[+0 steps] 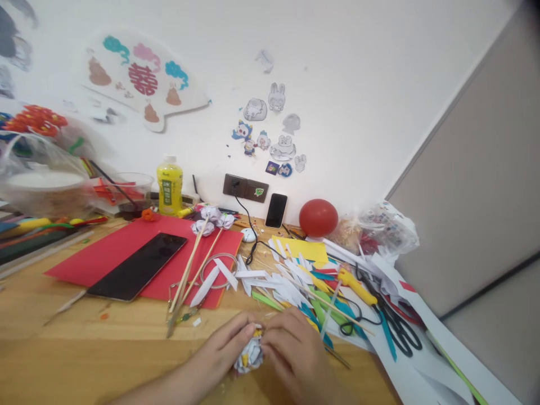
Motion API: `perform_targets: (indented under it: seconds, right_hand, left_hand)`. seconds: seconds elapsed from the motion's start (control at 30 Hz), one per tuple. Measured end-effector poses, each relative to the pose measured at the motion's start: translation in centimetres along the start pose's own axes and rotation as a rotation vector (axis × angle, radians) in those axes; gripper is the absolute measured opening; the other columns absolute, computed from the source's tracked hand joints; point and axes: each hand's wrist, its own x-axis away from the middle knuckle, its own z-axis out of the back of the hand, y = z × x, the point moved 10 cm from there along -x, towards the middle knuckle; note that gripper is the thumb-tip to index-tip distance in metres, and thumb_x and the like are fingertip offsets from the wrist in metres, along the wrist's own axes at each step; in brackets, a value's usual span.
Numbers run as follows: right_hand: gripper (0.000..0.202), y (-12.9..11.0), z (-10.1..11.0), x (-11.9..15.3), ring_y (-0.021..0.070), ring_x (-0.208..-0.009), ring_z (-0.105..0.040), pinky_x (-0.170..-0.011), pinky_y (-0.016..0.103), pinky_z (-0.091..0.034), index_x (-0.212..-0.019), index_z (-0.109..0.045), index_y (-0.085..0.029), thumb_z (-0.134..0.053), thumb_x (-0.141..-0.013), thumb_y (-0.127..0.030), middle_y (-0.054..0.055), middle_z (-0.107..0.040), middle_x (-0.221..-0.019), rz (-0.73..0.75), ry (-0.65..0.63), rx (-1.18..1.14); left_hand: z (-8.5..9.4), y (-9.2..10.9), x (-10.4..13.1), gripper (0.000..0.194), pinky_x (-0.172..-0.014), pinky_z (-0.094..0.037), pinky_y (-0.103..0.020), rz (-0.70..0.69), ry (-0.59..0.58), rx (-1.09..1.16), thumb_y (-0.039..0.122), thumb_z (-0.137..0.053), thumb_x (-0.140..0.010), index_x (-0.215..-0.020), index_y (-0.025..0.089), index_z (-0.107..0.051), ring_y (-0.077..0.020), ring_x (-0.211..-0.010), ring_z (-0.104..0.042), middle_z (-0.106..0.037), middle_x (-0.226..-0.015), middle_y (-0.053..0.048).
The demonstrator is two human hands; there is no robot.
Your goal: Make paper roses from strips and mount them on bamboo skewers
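A small crumpled ball of white paper with yellow bits [250, 355] is held between my two hands, low in the middle of the view. My left hand [231, 339] is closed on its left and upper side, the thumb along its top. On its right, my right hand [291, 349] has its fingers bent and pinched at the ball's edge. Just beyond the hands lie many folded white paper strips [270, 284]. Wooden sticks [189, 264] topped with white paper flowers [211, 219] rest on a red sheet [122, 247].
A dark tablet [139, 267] lies on the red sheet. To the right are a yellow glue gun [356, 286], black-handled scissors [399, 329] and white paper sheets [422, 365]. A yellow bottle [169, 185], a phone [276, 210] and a red balloon [318, 217] are near the wall.
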Motion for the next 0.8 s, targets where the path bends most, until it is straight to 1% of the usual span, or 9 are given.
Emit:
perform_targets:
  seconds: [0.13,0.2,0.3,0.33,0.4,0.5,0.6,0.67,0.8]
  right_hand:
    - [0.01,0.0,-0.9,-0.2,0.0147,-0.077,-0.053,-0.071,0.028,-0.046,-0.079,-0.057,-0.017,-0.052,-0.085,-0.011,0.003,-0.062,-0.081,-0.019,-0.178,-0.117]
    - [0.009,0.5,-1.3,-0.1,0.0147,-0.079,-0.054,-0.072,0.027,-0.045,-0.078,-0.057,-0.018,-0.054,-0.084,-0.011,0.003,-0.061,-0.083,-0.086,-0.227,-0.149]
    - [0.008,1.5,-1.0,0.0,0.0148,-0.08,-0.054,-0.069,0.026,-0.046,-0.08,-0.056,-0.018,-0.055,-0.082,-0.01,0.003,-0.059,-0.085,-0.182,-0.154,-0.158]
    - [0.008,1.3,-0.8,0.0,0.015,-0.079,-0.054,-0.068,0.026,-0.046,-0.081,-0.056,-0.018,-0.054,-0.082,-0.01,0.004,-0.059,-0.085,-0.157,-0.12,-0.136]
    - [0.009,0.1,-0.4,-0.2,0.0156,-0.075,-0.054,-0.065,0.027,-0.045,-0.083,-0.055,-0.017,-0.051,-0.084,-0.009,0.005,-0.06,-0.083,-0.036,-0.06,-0.043]
    - [0.013,-1.4,-0.2,-0.5,0.016,-0.071,-0.053,-0.062,0.028,-0.044,-0.08,-0.055,-0.016,-0.047,-0.086,-0.009,0.006,-0.063,-0.08,0.093,-0.026,0.081]
    - [0.014,-1.1,-0.7,-0.6,0.0161,-0.072,-0.052,-0.064,0.028,-0.044,-0.076,-0.054,-0.015,-0.046,-0.086,-0.008,0.006,-0.061,-0.08,0.037,-0.091,0.044]
    - [0.014,-0.5,-0.9,-0.5,0.0162,-0.074,-0.052,-0.066,0.029,-0.045,-0.076,-0.053,-0.016,-0.047,-0.085,-0.008,0.006,-0.06,-0.08,-0.026,-0.124,-0.001]
    - [0.009,0.6,-0.3,0.0,0.0169,-0.077,-0.052,-0.067,0.029,-0.044,-0.081,-0.053,-0.017,-0.052,-0.082,-0.008,0.005,-0.058,-0.084,-0.108,-0.053,-0.056]
  left_hand:
    - [-0.8,0.5,0.0,0.036,-0.069,-0.039,-0.025,-0.052,-0.079,-0.045,0.055,-0.044,-0.081,-0.078,0.02,-0.051,-0.0157,-0.072,-0.045,-0.046,-0.074,0.002]
    - [-0.9,0.3,-0.1,0.034,-0.07,-0.038,-0.025,-0.053,-0.089,-0.054,0.053,-0.043,-0.083,-0.078,0.02,-0.051,-0.0156,-0.073,-0.044,-0.045,-0.073,0.002]
    - [-0.7,-0.3,-0.2,0.034,-0.064,-0.039,-0.025,-0.025,-0.059,-0.035,0.053,-0.039,-0.084,-0.08,0.021,-0.05,-0.0158,-0.07,-0.045,-0.045,-0.072,0.002]
    - [-0.5,-0.4,-0.2,0.034,-0.062,-0.039,-0.025,-0.02,-0.048,-0.029,0.053,-0.038,-0.084,-0.081,0.021,-0.05,-0.016,-0.07,-0.045,-0.045,-0.072,0.002]
    - [-0.3,-0.5,-0.2,0.033,-0.06,-0.039,-0.024,-0.018,-0.025,-0.025,0.052,-0.039,-0.084,-0.08,0.021,-0.05,-0.0161,-0.07,-0.045,-0.045,-0.073,0.001]
    - [-0.2,-0.1,-0.1,0.032,-0.065,-0.04,-0.025,-0.017,-0.009,-0.035,0.051,-0.04,-0.084,-0.079,0.021,-0.05,-0.0167,-0.073,-0.046,-0.045,-0.073,0.001]
    - [-0.4,0.6,0.0,0.032,-0.072,-0.04,-0.027,-0.036,-0.017,-0.055,0.051,-0.043,-0.082,-0.074,0.021,-0.049,-0.0166,-0.074,-0.045,-0.044,-0.072,0.002]
    - [-0.5,0.8,0.0,0.033,-0.072,-0.04,-0.026,-0.041,-0.024,-0.058,0.052,-0.044,-0.081,-0.072,0.021,-0.049,-0.0163,-0.074,-0.045,-0.044,-0.072,0.002]
    - [-0.3,-0.1,-0.2,0.035,-0.061,-0.042,-0.024,0.0,-0.01,-0.01,0.055,-0.04,-0.082,-0.076,0.021,-0.049,-0.0151,-0.066,-0.046,-0.045,-0.067,0.003]
